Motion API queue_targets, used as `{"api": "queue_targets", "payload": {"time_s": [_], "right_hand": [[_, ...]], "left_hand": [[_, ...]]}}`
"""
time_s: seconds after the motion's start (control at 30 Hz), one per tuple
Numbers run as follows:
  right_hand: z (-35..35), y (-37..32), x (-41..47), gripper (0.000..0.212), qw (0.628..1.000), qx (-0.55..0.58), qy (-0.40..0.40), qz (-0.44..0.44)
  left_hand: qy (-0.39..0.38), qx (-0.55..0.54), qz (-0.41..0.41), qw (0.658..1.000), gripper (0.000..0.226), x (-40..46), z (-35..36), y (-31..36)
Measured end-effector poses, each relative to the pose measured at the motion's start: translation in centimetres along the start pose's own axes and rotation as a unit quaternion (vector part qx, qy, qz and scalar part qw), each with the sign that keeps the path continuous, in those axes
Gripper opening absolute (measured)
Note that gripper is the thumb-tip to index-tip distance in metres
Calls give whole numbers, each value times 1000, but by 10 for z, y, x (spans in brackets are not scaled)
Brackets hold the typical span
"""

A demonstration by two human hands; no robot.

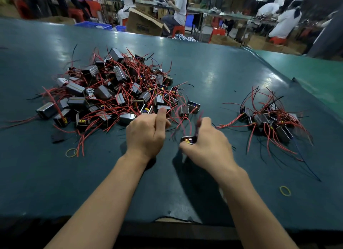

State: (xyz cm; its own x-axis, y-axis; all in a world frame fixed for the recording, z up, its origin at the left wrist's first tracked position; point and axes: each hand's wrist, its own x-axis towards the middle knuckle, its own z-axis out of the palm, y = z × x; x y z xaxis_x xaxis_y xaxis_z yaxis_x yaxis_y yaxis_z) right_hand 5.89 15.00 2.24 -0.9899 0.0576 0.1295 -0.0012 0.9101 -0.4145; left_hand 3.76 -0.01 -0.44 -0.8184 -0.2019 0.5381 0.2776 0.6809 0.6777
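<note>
A yellow rubber band (71, 153) and a second rubber band (285, 190) are being carried, well apart, by the teal counter (213, 72). A black scrap (58, 137) is being borne near the first. Beyond, red stools (179, 30) are being sat on by people (181, 5) in white beside a cardboard box (143, 24).

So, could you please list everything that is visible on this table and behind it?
large pile: one, grey-black blocks with red and black wires, table left-centre
small pile: one, same colours, table right
held block: one, dark with red wires, in the right hand
rubber bands: two, yellow, one front left, one front right
table: one, dark green
people: several, white tops, background
left hand: fingers curled, at the large pile's edge; grip unclear
right hand: grips the held block
</note>
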Motion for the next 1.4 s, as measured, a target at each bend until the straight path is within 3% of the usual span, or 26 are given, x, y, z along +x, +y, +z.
{"api": "queue_targets", "payload": {"time_s": [0.13,0.2,0.27,0.3,0.37,0.4,0.47,0.53,0.57,0.67,0.83,0.9,1.0,1.03,1.1,1.2,1.3,1.4], "right_hand": [[-23,44,28,55,998,5,16,66],[-40,65,45,72,995,16,24,95],[-52,76,54,94,990,-17,83,110],[-53,76,54,93,985,-26,139,95],[-47,66,49,58,968,-11,249,9],[-40,58,46,35,966,22,257,-35],[-26,43,48,5,983,77,162,-49],[-15,42,55,8,995,84,42,20],[-13,46,58,14,995,81,31,54],[-18,65,66,32,986,78,84,118],[-28,76,63,40,982,62,104,145],[-31,66,57,30,976,19,173,127],[-36,41,66,23,969,24,246,-5],[-35,33,78,28,972,35,226,-53],[-31,19,112,45,989,-4,111,-101],[-18,11,151,53,985,-136,-57,-92],[-2,12,163,30,971,-201,-91,-92],[0,-2,172,19,992,-97,-70,-48]], "left_hand": [[-22,138,48,989,26,1,8,-7],[-49,160,74,983,21,1,12,-7],[-29,167,77,983,18,1,14,-6],[-8,173,67,983,16,1,13,-6],[24,200,34,979,11,2,12,-5],[29,211,12,977,16,3,11,-3],[19,210,-31,977,32,3,8,0],[-1,211,-48,976,40,1,7,3],[-10,217,-48,975,40,-1,8,3],[-9,238,-61,969,41,-2,10,-1],[35,182,-35,982,44,0,10,-2],[66,170,-21,983,43,0,9,-1],[54,177,-14,983,42,0,7,-1],[38,187,-10,981,42,0,7,-1],[16,189,-2,982,42,0,8,-1],[25,131,-14,991,38,0,7,0],[20,91,-21,995,39,0,7,0],[3,104,21,994,35,0,8,1]]}}
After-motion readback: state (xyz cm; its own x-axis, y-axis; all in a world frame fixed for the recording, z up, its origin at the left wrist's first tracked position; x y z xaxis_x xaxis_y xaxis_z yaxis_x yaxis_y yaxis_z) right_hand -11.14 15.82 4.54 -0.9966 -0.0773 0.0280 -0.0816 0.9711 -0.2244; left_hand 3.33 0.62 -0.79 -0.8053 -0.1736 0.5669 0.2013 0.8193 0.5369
